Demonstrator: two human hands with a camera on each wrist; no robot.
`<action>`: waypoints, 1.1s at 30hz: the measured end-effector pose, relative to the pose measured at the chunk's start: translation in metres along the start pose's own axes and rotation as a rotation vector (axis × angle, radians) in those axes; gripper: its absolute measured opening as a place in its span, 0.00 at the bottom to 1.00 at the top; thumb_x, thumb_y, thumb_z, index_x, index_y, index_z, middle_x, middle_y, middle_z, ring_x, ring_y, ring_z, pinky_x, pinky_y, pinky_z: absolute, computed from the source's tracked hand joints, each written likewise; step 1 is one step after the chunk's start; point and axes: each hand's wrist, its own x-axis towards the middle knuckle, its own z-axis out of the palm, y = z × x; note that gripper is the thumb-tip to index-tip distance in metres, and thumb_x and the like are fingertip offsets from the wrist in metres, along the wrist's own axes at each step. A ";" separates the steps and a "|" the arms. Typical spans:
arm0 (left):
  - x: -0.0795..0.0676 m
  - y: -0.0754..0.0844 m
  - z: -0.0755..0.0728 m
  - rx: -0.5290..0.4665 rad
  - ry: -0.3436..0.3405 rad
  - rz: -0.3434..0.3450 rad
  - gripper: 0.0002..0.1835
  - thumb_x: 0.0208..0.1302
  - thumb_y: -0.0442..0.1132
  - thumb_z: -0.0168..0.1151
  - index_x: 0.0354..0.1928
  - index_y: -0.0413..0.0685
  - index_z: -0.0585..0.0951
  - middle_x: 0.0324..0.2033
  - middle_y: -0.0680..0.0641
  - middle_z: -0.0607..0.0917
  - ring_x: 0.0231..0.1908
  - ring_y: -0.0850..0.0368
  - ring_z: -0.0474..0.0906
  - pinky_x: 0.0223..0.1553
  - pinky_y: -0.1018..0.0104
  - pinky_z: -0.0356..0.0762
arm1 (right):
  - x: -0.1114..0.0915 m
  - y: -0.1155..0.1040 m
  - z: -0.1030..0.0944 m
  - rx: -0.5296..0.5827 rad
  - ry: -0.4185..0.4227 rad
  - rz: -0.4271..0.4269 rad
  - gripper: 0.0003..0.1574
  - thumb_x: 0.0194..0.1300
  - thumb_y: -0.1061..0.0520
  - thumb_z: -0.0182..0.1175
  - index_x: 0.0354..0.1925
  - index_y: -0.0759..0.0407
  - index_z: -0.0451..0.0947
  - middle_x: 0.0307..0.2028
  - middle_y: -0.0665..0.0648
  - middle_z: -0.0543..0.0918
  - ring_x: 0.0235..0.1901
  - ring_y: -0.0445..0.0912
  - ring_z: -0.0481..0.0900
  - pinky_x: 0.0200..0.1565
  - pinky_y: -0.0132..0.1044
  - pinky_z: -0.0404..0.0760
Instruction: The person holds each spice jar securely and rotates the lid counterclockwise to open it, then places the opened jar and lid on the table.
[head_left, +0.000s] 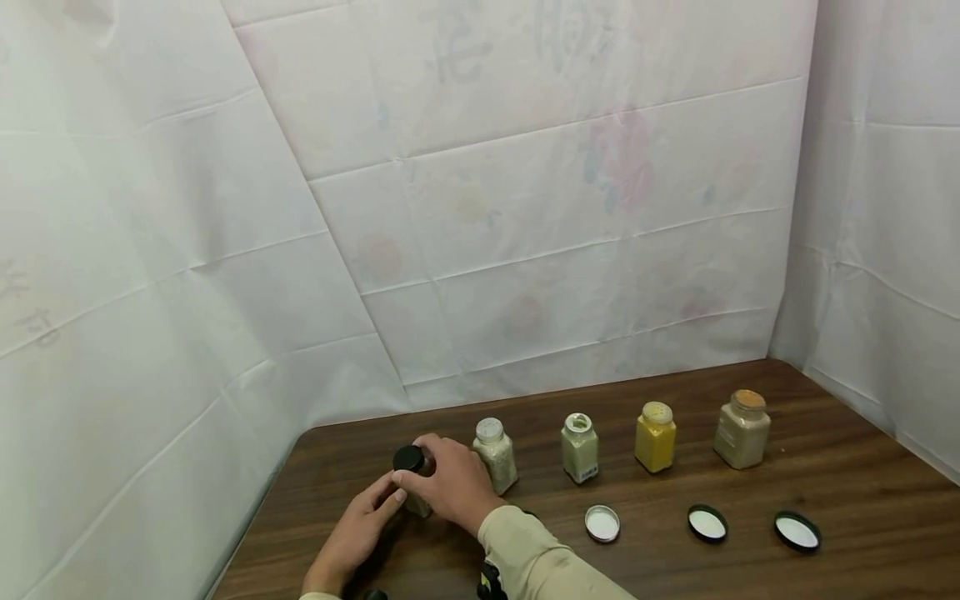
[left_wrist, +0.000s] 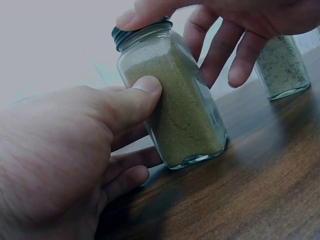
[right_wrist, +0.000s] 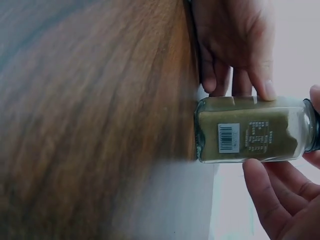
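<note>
A square glass jar of olive-brown powder [left_wrist: 185, 110] stands on the wooden table, with a black lid [head_left: 408, 458] on its mouth. My left hand [head_left: 356, 532] holds the jar's body low down, thumb on one face and fingers around the other side. From the right, my right hand [head_left: 453, 485] pinches the lid between thumb and finger, while its other fingers hang beside the glass. A barcode label [right_wrist: 229, 138] shows on the jar in the right wrist view. Close beyond the right hand is a jar of pale green flakes [head_left: 497, 458].
To the right stand a pale green jar [head_left: 580, 454], a yellow jar [head_left: 656, 442] and a beige jar with an orange top [head_left: 742, 433], all lidless. Upturned lids lie before them: one silvery [head_left: 602, 523], two black-rimmed [head_left: 707, 523]. White sheeting [head_left: 525, 250] surrounds the table.
</note>
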 end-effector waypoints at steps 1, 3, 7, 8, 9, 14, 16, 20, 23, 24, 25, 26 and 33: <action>0.000 0.000 -0.001 0.001 -0.009 0.005 0.30 0.64 0.59 0.51 0.66 0.61 0.65 0.64 0.53 0.64 0.66 0.51 0.54 0.62 0.44 0.53 | 0.000 0.001 0.000 -0.003 0.005 -0.002 0.31 0.56 0.28 0.54 0.51 0.41 0.74 0.33 0.41 0.76 0.27 0.33 0.71 0.28 0.30 0.71; 0.001 -0.001 -0.001 0.002 -0.030 0.013 0.29 0.65 0.59 0.50 0.66 0.61 0.64 0.65 0.53 0.64 0.66 0.51 0.54 0.62 0.45 0.52 | -0.001 0.002 0.000 -0.011 0.018 -0.012 0.31 0.55 0.27 0.54 0.51 0.41 0.74 0.32 0.40 0.76 0.27 0.33 0.71 0.28 0.30 0.71; 0.000 0.000 -0.002 0.008 -0.065 0.010 0.30 0.66 0.58 0.49 0.67 0.59 0.63 0.66 0.52 0.62 0.66 0.52 0.52 0.62 0.45 0.51 | -0.002 0.004 0.000 -0.022 0.027 -0.056 0.29 0.57 0.28 0.53 0.51 0.40 0.76 0.30 0.41 0.75 0.26 0.33 0.70 0.25 0.30 0.70; 0.000 0.001 -0.002 0.008 -0.074 0.010 0.30 0.66 0.58 0.49 0.68 0.58 0.62 0.66 0.52 0.61 0.67 0.51 0.52 0.62 0.45 0.51 | -0.002 0.005 0.000 -0.031 0.026 -0.072 0.28 0.58 0.29 0.53 0.50 0.40 0.76 0.30 0.41 0.74 0.25 0.33 0.69 0.24 0.29 0.69; 0.000 0.002 -0.002 0.014 -0.079 0.009 0.31 0.66 0.58 0.48 0.68 0.57 0.62 0.66 0.51 0.61 0.67 0.50 0.51 0.62 0.45 0.51 | -0.002 0.005 -0.001 -0.041 0.023 -0.085 0.27 0.58 0.29 0.53 0.50 0.40 0.76 0.29 0.41 0.74 0.23 0.34 0.69 0.22 0.29 0.69; -0.001 0.004 -0.004 0.030 -0.092 0.009 0.33 0.66 0.58 0.48 0.69 0.53 0.59 0.67 0.49 0.60 0.67 0.48 0.50 0.62 0.43 0.50 | -0.001 0.005 -0.004 -0.082 -0.007 -0.108 0.26 0.61 0.30 0.50 0.50 0.38 0.75 0.28 0.43 0.72 0.19 0.35 0.66 0.19 0.29 0.66; -0.001 0.004 -0.003 0.032 -0.090 0.010 0.33 0.66 0.58 0.48 0.69 0.53 0.60 0.67 0.48 0.60 0.67 0.48 0.51 0.62 0.43 0.49 | -0.001 0.005 -0.005 -0.085 -0.025 -0.100 0.28 0.61 0.29 0.50 0.53 0.39 0.75 0.29 0.43 0.73 0.19 0.35 0.66 0.20 0.29 0.67; -0.001 0.004 -0.005 0.042 -0.106 0.015 0.33 0.67 0.57 0.48 0.69 0.52 0.60 0.67 0.47 0.60 0.67 0.46 0.50 0.62 0.42 0.49 | -0.001 0.004 -0.008 -0.097 -0.056 -0.103 0.32 0.61 0.29 0.50 0.57 0.41 0.73 0.32 0.44 0.73 0.20 0.35 0.67 0.21 0.28 0.67; -0.003 0.004 -0.007 0.067 -0.125 0.009 0.33 0.67 0.57 0.47 0.69 0.50 0.59 0.67 0.46 0.60 0.67 0.45 0.50 0.61 0.42 0.51 | -0.001 0.004 -0.009 -0.102 -0.072 -0.130 0.31 0.62 0.30 0.50 0.58 0.42 0.72 0.33 0.45 0.73 0.21 0.35 0.67 0.21 0.28 0.67; -0.003 0.004 -0.008 0.072 -0.131 0.009 0.33 0.67 0.57 0.47 0.69 0.50 0.59 0.67 0.46 0.60 0.67 0.45 0.50 0.61 0.42 0.51 | -0.001 0.004 -0.009 -0.102 -0.076 -0.142 0.31 0.62 0.31 0.50 0.57 0.42 0.72 0.33 0.45 0.74 0.21 0.35 0.67 0.21 0.28 0.67; -0.003 0.004 -0.008 0.075 -0.136 0.008 0.33 0.67 0.57 0.47 0.69 0.50 0.59 0.67 0.46 0.60 0.67 0.45 0.51 0.61 0.42 0.51 | -0.001 0.004 -0.009 -0.099 -0.084 -0.150 0.30 0.63 0.31 0.50 0.57 0.43 0.72 0.34 0.46 0.74 0.20 0.35 0.67 0.21 0.28 0.67; -0.003 0.004 -0.008 0.077 -0.144 0.010 0.33 0.67 0.57 0.47 0.69 0.50 0.59 0.67 0.45 0.60 0.67 0.45 0.50 0.61 0.42 0.51 | -0.002 0.005 -0.010 -0.095 -0.093 -0.156 0.31 0.63 0.32 0.50 0.58 0.43 0.72 0.34 0.46 0.74 0.20 0.35 0.67 0.21 0.28 0.67; 0.000 0.001 -0.009 0.073 -0.170 0.034 0.31 0.69 0.56 0.45 0.69 0.50 0.60 0.66 0.46 0.61 0.66 0.45 0.51 0.61 0.42 0.51 | -0.001 0.006 -0.017 -0.092 -0.161 -0.165 0.32 0.64 0.32 0.47 0.60 0.43 0.70 0.38 0.45 0.74 0.22 0.35 0.67 0.22 0.28 0.67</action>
